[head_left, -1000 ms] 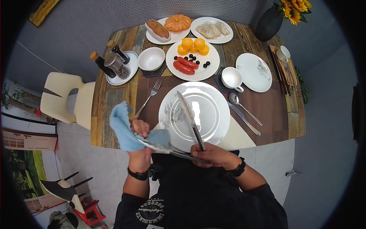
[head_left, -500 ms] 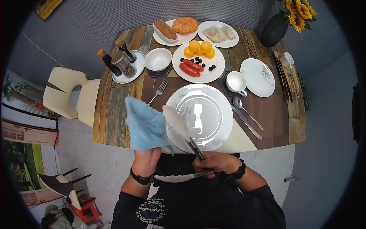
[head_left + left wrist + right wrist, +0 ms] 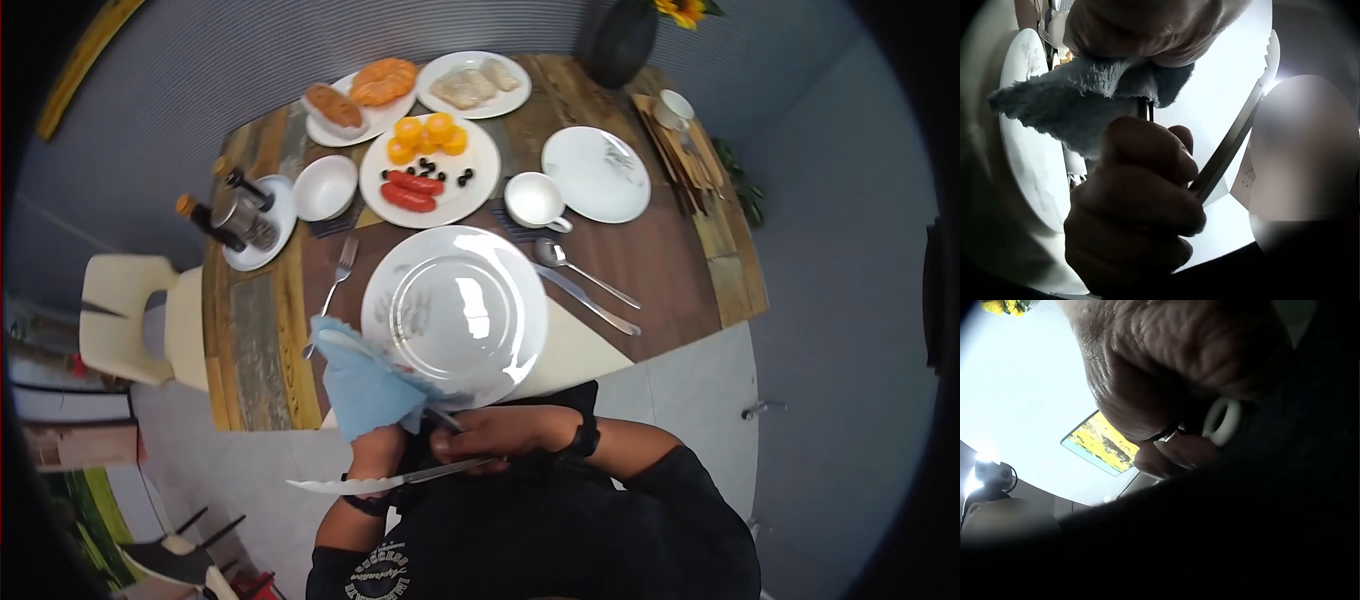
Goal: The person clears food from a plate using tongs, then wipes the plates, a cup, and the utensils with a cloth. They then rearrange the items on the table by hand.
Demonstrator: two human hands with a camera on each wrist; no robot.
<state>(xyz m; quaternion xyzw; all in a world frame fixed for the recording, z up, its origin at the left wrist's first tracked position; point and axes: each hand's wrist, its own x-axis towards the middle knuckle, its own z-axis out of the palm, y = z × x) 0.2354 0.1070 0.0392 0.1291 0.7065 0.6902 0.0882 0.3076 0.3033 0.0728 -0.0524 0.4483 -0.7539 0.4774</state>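
Note:
My left hand (image 3: 378, 450) holds a light blue cloth (image 3: 368, 385) over one arm of a pair of metal tongs. The head of that arm is hidden in the cloth. The tongs' other arm (image 3: 400, 482), with a pale scalloped tip, spreads away below, across the left wrist. My right hand (image 3: 505, 432) grips the tongs near their joined end, its fingers curled round them in the left wrist view. A large white plate (image 3: 455, 310) lies on the table just beyond both hands.
A fork (image 3: 343, 270) lies left of the plate; a knife (image 3: 590, 300) and a spoon (image 3: 590, 275) lie right. Farther back are a bowl (image 3: 325, 188), a cup (image 3: 535, 202), food plates (image 3: 475, 205), an oval plate (image 3: 597, 175) and a bottle tray (image 3: 285, 205).
The cloth has left the tongs' lower arm and now covers the tip of the upper one, which was bare before. The head view has turned, shifting the table leftward.

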